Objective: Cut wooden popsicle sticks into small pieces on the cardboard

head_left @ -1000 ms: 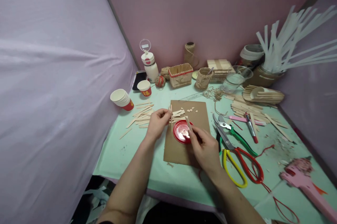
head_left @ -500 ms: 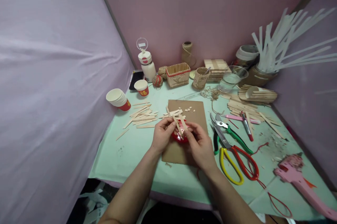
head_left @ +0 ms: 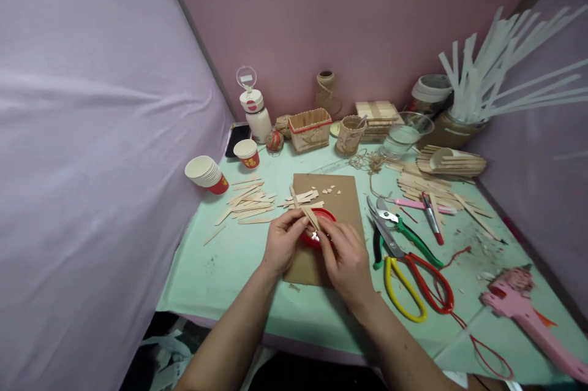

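Note:
My left hand [head_left: 283, 238] pinches a flat wooden stick [head_left: 310, 216] over a round red lid-like dish [head_left: 327, 214]. From the other side, my right hand [head_left: 345, 253] has its thumb and fingers closed at the stick's near end; whether a second stick lies there is hard to make out. Beneath both hands is a brown cardboard sheet [head_left: 337, 189], with the red dish on it. More wooden sticks [head_left: 304, 196] and small wood chips [head_left: 328, 190] lie on the cardboard just beyond my fingers.
Loose sticks [head_left: 250, 204] lie left, near stacked paper cups [head_left: 206, 173]. Red-and-yellow-handled shears [head_left: 399, 256], green-handled pliers [head_left: 416, 244] and a pink glue gun [head_left: 523, 311] lie right. A woven-looking basket [head_left: 310, 133], small pot [head_left: 350, 138] and clear bowl [head_left: 404, 140] stand behind.
The two sticks that stood apart between my hands now look brought together into one narrow shape. My right fingers have closed in, and more of the red dish shows.

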Demonstrator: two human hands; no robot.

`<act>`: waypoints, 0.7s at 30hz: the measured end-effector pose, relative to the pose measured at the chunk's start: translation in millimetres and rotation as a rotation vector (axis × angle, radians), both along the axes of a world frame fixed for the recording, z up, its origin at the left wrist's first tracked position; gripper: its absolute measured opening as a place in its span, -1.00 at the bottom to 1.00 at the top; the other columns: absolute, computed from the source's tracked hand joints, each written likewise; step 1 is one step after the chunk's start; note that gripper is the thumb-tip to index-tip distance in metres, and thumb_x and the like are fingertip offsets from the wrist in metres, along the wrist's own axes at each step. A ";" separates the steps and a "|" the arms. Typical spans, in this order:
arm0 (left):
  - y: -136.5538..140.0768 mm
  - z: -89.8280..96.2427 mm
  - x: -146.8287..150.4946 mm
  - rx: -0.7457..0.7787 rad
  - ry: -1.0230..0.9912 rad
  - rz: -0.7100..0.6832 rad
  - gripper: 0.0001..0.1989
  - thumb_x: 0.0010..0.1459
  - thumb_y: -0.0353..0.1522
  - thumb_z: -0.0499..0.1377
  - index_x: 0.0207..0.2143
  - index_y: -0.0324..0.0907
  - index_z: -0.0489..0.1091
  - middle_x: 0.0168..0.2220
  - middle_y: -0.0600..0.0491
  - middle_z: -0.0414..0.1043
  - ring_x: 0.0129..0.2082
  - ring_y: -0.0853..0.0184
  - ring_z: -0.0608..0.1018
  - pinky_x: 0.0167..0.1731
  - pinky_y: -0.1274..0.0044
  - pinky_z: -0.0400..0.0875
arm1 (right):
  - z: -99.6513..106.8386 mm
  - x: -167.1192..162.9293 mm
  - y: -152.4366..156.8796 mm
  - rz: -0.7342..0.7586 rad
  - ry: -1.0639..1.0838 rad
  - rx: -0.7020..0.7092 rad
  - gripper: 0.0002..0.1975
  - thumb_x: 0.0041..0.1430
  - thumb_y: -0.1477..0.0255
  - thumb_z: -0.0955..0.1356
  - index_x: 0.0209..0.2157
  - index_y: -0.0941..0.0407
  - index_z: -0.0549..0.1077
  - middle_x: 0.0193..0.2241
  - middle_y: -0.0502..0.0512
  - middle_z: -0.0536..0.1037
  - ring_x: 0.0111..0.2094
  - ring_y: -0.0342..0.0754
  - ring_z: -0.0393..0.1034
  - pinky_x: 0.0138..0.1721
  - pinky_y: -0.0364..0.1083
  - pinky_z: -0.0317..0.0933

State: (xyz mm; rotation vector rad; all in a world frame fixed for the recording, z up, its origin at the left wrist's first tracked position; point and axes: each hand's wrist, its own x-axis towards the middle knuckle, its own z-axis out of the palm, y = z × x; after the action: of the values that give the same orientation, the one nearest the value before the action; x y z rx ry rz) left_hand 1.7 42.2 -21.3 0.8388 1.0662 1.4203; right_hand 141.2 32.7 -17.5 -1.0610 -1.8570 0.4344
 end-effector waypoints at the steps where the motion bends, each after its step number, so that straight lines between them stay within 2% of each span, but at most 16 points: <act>1: -0.8 -0.1 0.9 -0.008 -0.004 0.005 -0.84 0.05 -0.30 0.29 -0.33 -0.20 0.52 -0.48 0.09 0.50 -0.50 0.46 0.48 -0.37 0.59 0.40 | -0.5 -0.3 -0.4 -0.004 0.005 0.009 -0.68 0.29 0.51 0.24 0.05 0.09 0.39 -0.23 0.17 0.52 -0.20 0.02 0.39 -0.14 0.05 0.29; 6: -4.3 -4.2 4.7 -0.003 0.002 0.040 -0.84 0.07 -0.29 0.27 -0.32 -0.18 0.52 -0.50 0.10 0.49 -0.52 0.46 0.48 -0.38 0.59 0.40 | 2.4 -2.2 -3.3 -0.021 0.023 0.005 -0.68 0.29 0.52 0.24 0.05 0.10 0.40 -0.23 0.19 0.52 -0.20 0.02 0.38 -0.13 0.06 0.30; 12: -9.0 -5.3 6.0 0.033 0.097 0.066 -0.81 0.10 -0.30 0.24 -0.24 -0.17 0.52 -0.36 0.06 0.51 -0.43 0.43 0.50 -0.28 0.55 0.41 | 4.7 -2.5 -5.6 0.011 0.035 -0.014 -0.68 0.27 0.55 0.25 0.04 0.12 0.43 -0.22 0.19 0.52 -0.19 0.00 0.39 -0.11 0.04 0.30; 17: -12.6 5.1 3.4 0.096 0.246 0.051 -0.85 0.10 -0.30 0.24 -0.30 -0.17 0.53 -0.29 0.01 0.50 -0.34 0.36 0.51 -0.23 0.51 0.41 | -3.3 1.8 -6.2 0.028 0.056 0.016 -0.65 0.25 0.57 0.28 0.05 0.08 0.42 -0.22 0.17 0.52 -0.19 0.00 0.39 -0.13 0.03 0.32; 21: -16.5 17.7 1.1 0.190 0.418 0.052 -0.91 0.09 -0.34 0.25 -0.37 -0.13 0.57 -0.34 0.00 0.52 -0.28 0.31 0.52 -0.18 0.49 0.39 | -10.6 8.3 -8.4 0.043 0.065 0.047 -0.56 0.24 0.58 0.28 0.12 -0.01 0.37 -0.18 0.16 0.50 -0.16 -0.01 0.40 -0.14 0.02 0.34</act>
State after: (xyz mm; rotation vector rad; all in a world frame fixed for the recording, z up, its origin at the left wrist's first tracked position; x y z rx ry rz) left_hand 2.8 25.7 -3.6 1.2942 1.2840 1.4399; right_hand 149.4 24.2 -28.1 -0.9664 -1.8268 0.4431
